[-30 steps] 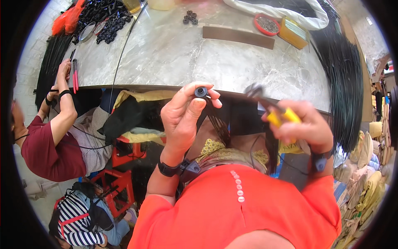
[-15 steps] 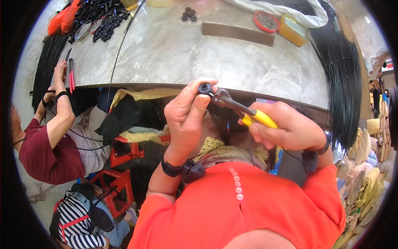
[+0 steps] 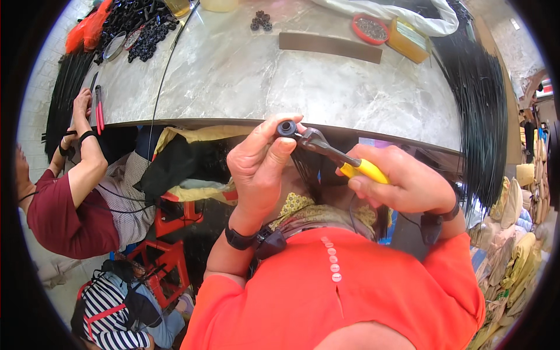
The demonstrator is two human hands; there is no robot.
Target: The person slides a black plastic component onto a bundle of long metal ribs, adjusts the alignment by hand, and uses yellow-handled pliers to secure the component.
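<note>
The pliers (image 3: pixel 337 153), which had been held well apart to the right of the round black fitting (image 3: pixel 286 128) a second earlier, had been brought up to it: their head was placed just beside its right edge, at the small metal pin (image 3: pixel 299 136) seen there. The right hand (image 3: pixel 402 178) had been moved nearer the fitting, and the pliers, previously blurred, were shown sharply.

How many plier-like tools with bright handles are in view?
2: a yellow-handled one in the person's right hand, and a red-handled one on the table, beside the co-worker's hand. Others may be hidden.
</note>
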